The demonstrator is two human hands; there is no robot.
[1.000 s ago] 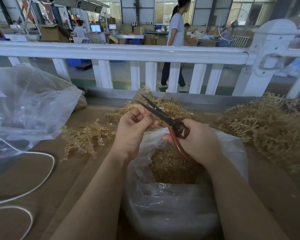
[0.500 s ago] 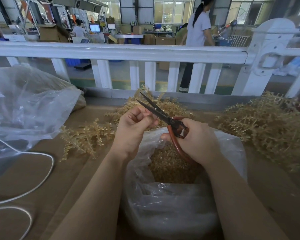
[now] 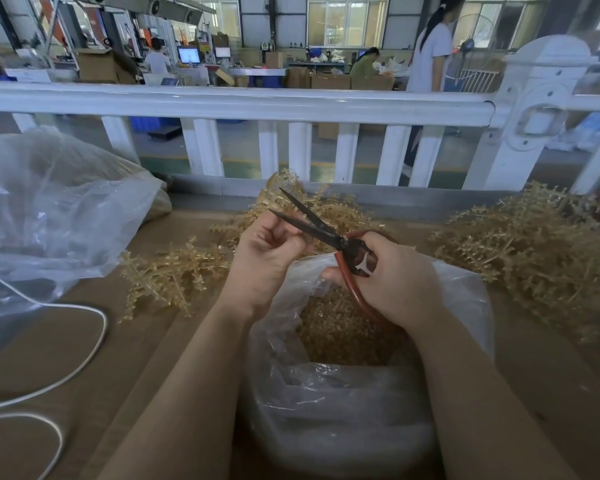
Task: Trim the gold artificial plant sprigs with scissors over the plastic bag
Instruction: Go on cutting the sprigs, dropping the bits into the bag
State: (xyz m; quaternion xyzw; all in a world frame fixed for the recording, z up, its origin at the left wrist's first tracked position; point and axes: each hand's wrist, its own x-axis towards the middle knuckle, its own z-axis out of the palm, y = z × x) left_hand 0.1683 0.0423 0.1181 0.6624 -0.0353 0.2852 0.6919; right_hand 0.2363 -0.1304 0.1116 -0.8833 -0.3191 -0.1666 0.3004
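**Blades spread, a cut about to fall**

The sprig itself is barely visible: whatever the left hand [image 3: 269, 251] pinches in its curled fingers is hidden, held right at the parted blades of the scissors [image 3: 321, 227]. The right hand [image 3: 392, 278] grips the red handles. Both hover over the open plastic bag [image 3: 465, 289], already holding gold trimmings. The next move, I'd judge, is closing the blades cleanly. More sprigs [image 3: 530, 247] wait piled to the right.

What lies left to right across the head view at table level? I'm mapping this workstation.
White cable → left sprig pile → left hand → scissors → right hand → right sprig pile.
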